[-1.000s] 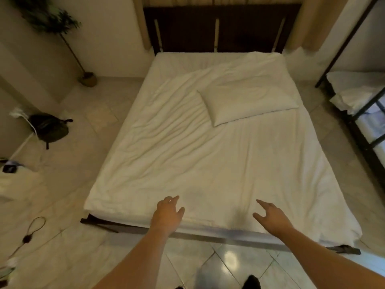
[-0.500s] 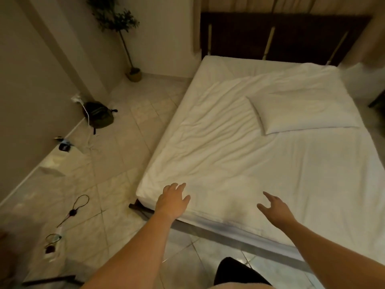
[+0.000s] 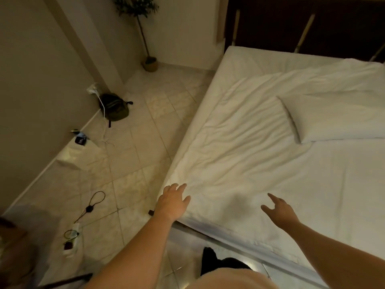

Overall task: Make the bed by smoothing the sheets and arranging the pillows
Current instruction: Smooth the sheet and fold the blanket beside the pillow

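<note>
A white bed (image 3: pixel 239 65) fills the right of the view, covered by a wrinkled white sheet (image 3: pixel 239 155). One white pillow (image 3: pixel 333 117) lies flat on the sheet toward the right, below the dark headboard (image 3: pixel 312 24). My left hand (image 3: pixel 173 202) reaches over the bed's near left corner, fingers extended, holding nothing. My right hand (image 3: pixel 280 209) hovers over the foot end of the sheet with relaxed, spread fingers, also holding nothing.
Tiled floor (image 3: pixel 135 163) lies left of the bed. A dark backpack (image 3: pixel 114 107) and a white cable sit by the wall. A potted plant (image 3: pixel 150 63) stands in the corner. Cords (image 3: pixel 91 207) and small items litter the floor near left.
The view has swung left, toward the bed's left corner. Both hands stay extended over the foot end, the left one now at the corner.
</note>
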`<act>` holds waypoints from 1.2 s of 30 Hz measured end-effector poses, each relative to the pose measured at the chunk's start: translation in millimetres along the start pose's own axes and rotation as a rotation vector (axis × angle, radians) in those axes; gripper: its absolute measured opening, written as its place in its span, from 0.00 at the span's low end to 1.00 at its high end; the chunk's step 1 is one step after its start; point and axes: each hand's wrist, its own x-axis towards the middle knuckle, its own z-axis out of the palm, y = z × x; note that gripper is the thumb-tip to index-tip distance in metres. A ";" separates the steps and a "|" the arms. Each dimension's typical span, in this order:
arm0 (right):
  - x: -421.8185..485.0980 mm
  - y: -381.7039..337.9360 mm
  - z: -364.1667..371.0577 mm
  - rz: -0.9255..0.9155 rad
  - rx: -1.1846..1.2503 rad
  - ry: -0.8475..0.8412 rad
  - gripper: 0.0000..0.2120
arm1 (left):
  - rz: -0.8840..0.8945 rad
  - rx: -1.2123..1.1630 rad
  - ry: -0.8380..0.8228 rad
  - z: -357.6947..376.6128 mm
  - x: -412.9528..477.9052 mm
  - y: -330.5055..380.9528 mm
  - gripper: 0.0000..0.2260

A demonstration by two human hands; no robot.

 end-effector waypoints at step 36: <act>140.9 -531.6 71.7 0.401 0.371 0.291 0.34 | 0.475 0.188 -0.106 -357.4 423.0 -265.2 0.26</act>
